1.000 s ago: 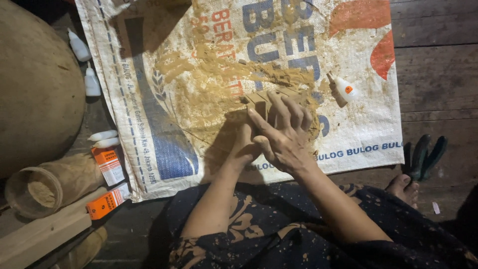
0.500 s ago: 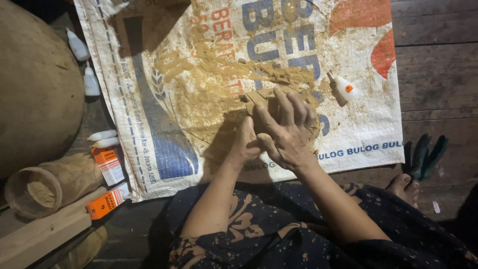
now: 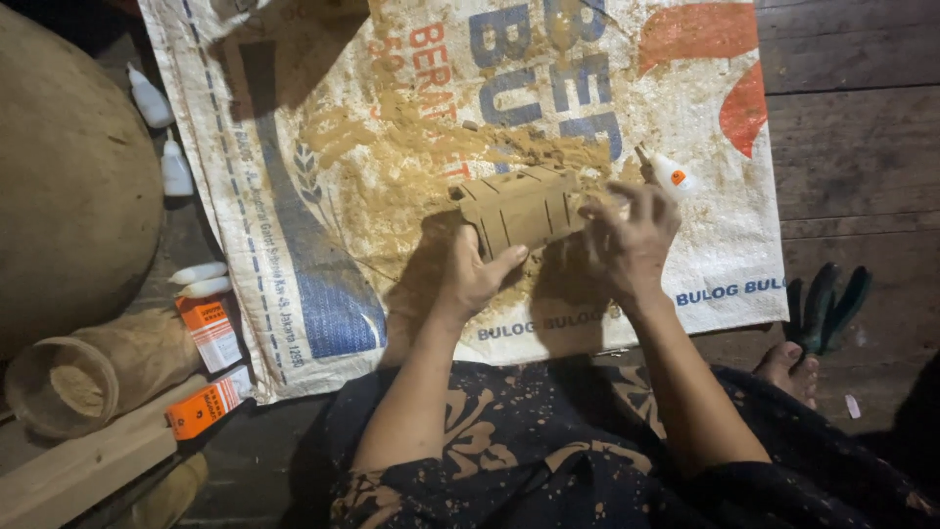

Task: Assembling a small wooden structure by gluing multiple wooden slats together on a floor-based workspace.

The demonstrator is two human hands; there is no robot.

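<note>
Resting between both hands' fingers (image 3: 509, 260): grooved block (image 3: 521, 208).

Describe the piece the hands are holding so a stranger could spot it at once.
Start at the big white sack spread on the wooden floor; its middle is smeared with tan sawdust paste. At the lower edge of that smear, the left hand and right hand hold a small tan roll. Unlike the white glue bottle beside it, it is brown and scored with dark parallel slits.
</note>
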